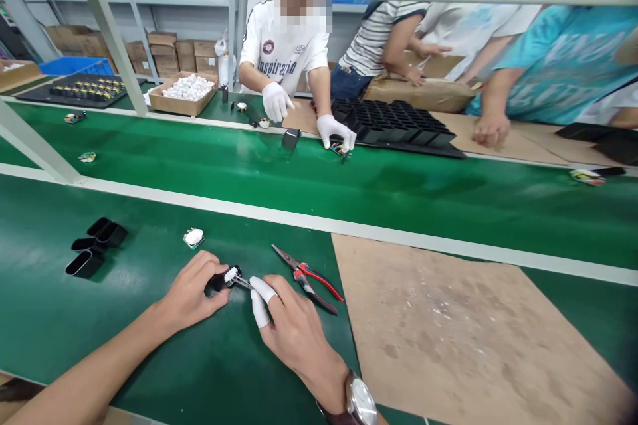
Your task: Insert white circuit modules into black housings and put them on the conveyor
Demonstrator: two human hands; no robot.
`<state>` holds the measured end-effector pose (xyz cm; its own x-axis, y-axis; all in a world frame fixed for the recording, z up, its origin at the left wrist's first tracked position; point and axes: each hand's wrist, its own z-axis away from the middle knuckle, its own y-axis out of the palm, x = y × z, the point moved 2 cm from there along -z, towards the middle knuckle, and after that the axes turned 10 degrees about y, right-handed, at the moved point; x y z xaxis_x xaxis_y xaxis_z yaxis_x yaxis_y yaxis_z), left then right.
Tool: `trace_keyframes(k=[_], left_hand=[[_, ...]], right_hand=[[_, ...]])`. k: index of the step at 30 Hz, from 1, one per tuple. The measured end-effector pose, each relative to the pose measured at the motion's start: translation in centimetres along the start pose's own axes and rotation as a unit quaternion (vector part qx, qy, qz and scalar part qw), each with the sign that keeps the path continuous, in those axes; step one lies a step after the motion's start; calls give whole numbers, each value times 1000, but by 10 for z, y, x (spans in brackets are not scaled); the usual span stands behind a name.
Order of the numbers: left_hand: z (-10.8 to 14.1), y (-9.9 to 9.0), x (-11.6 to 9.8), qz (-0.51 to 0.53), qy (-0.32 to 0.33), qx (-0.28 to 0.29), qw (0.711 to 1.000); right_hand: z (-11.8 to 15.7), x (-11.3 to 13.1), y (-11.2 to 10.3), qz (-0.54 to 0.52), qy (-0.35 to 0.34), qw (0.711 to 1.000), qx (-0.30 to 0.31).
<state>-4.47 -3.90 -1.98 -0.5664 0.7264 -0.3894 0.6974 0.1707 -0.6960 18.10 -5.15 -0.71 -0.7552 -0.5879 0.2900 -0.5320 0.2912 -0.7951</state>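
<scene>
The left hand (192,292) pinches a small black part (215,283) against the green bench mat (60,319), fingers curled closed around its left end. The part lies with its long axis running left to right, straight across from one hand to the other, and its white tip (231,274) points toward the right hand (294,325). That hand, two fingers wearing white finger cots (260,299), meets the tip from the right and seems to grip a thin metal piece there (too small to tell exactly what). Both hands thus hold the same assembly, the left one carrying its body. Red-handled pliers (309,277) lie just beyond the right hand, jaws pointing up-left. A small white component (194,237) sits near, beyond the left hand, and black housings (94,246) lie well apart to the left.
</scene>
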Motion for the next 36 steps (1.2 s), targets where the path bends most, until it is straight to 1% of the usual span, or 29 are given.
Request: trace_keyframes(k=[4,11,16,24,31,36], left_hand=[[1,1,1,-3,1,1,1000],[1,2,1,-11,1,9,1000],[1,1,0,-18,8,6,1000],[1,1,1,-20,5,6,1000],[-1,0,0,-15,10,4,1000],[-1,-1,-1,-17,8,4,1000]], right_hand=[[1,-1,1,0,0,1000,15],[0,2,1,8,-4,1000,22],[0,5,1,13,-2,1000,10],[2,-2,2,6,14,1000,-11],[1,2,1,-9,6,1000,12],[0,2,0,-3,5,1000,12]])
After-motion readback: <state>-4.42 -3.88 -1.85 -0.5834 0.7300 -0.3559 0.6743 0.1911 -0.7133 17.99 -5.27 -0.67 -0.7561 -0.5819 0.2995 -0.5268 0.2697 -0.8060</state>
